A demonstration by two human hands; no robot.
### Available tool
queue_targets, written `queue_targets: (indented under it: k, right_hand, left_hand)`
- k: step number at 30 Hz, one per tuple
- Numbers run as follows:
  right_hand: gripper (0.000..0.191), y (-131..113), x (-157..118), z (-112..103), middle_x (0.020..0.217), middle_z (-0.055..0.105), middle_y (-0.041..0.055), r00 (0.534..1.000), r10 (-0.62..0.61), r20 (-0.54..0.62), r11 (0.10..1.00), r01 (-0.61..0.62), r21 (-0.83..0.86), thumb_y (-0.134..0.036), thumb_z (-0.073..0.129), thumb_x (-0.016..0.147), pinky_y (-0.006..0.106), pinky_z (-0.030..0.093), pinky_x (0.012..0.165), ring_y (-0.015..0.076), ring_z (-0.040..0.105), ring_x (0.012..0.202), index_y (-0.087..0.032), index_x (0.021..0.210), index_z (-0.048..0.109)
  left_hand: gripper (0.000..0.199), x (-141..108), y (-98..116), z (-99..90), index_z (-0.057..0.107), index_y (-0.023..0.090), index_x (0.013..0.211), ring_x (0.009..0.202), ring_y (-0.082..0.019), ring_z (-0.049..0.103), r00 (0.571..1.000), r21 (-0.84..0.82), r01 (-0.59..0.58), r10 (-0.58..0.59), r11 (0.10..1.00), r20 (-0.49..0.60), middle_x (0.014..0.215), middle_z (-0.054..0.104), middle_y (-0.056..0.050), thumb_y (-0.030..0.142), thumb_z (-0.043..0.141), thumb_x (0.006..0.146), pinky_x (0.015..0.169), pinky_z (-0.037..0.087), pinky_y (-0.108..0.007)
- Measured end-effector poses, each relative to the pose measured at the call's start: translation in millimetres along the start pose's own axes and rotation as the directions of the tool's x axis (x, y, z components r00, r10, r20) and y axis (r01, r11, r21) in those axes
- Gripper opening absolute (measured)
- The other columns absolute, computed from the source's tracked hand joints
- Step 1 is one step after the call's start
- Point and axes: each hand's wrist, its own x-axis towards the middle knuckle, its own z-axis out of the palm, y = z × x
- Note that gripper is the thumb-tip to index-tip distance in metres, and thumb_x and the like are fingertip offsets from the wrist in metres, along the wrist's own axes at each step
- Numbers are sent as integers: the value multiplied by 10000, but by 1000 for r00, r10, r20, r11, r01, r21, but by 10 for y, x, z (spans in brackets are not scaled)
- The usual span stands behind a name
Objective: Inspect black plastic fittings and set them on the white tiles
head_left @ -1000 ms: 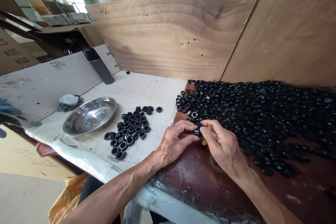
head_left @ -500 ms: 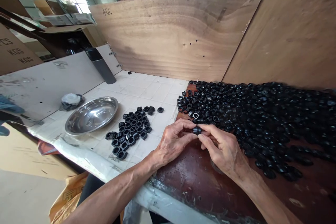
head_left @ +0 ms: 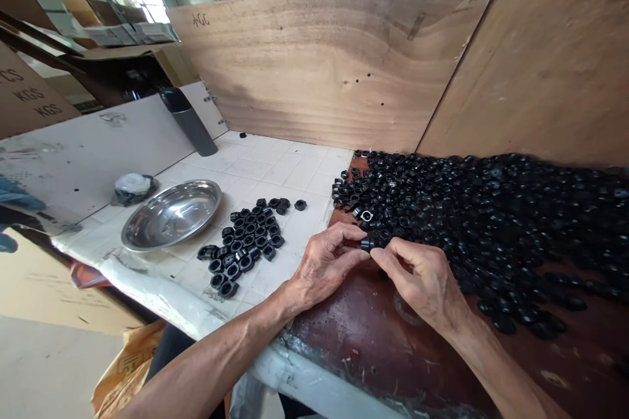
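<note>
Black ring [head_left: 366, 245] well inside table edge [head_left: 314, 369]

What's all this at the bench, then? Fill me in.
A person is working over small black rings with bare hands. The left hand pinches one black ring between its fingers, and the right hand is right beside it. A big heap of black parts spreads to the right; a smaller cluster lies left, near a metal bowl.

Workshop or warehouse, cardboard boxes [head_left: 89, 11] stacked behind, plywood panels [head_left: 314, 59], heaped black parts [head_left: 491, 209]
</note>
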Motion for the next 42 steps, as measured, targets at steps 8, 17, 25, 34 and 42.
queue_targets:
  k: [8, 17, 25, 34, 42]
  right_hand:
    - [145, 19, 17, -14, 734, 693, -17, 999, 48, 16, 996, -49, 78, -344, 587, 962, 262, 488, 695, 159, 659, 676, -218, 993, 652]
    - [231, -36, 19, 5, 719, 683, -9, 992, 128, 20, 986, -130, 103, -418, 570, 968, 253, 480, 637, 163, 648, 668, -211, 1031, 649]
    - [194, 35, 23, -24, 799, 695, 18, 996, 90, -25, 988, -86, 131, -376, 625, 933, 267, 515, 659, 174, 663, 695, -210, 1027, 656]
    - [220, -59, 4, 116, 599, 659, 1, 901, 404, 156, 798, -431, 421, -395, 632, 877, 277, 500, 633, 167, 638, 595, -178, 914, 644]
    - [317, 169, 90, -335, 509, 596, -15, 895, 379, 234, 925, -361, -117, -448, 645, 853, 244, 350, 489, 135, 534, 481, -199, 659, 610]
  left_hand:
    - [236, -6, -29, 21, 697, 170, 1089, 997, -205, 695, 999, 4, -18, 18, 1000, 31, 1109, 714, -89, 258, 737, 874, 906, 575, -349]
    - [254, -7, -53, 39, 684, 169, 1102, 977, -209, 709, 1000, 4, 6, -7, 1000, 18, 1088, 726, -85, 277, 731, 877, 898, 587, -358]
    - [252, 8, 35, 66, 685, 146, 1069, 922, -198, 718, 992, -153, 120, -114, 981, 49, 1044, 735, -81, 241, 752, 845, 880, 582, -347]
    - [230, 6, -108, -44, 677, 200, 1137, 1073, -208, 672, 978, 262, -190, 159, 946, 137, 1153, 699, -86, 258, 658, 915, 955, 547, -357]
    - [62, 72, 172, -272, 695, 198, 823, 532, -130, 555, 878, 600, -31, -265, 799, 398, 627, 647, 19, 256, 673, 825, 522, 383, -245]
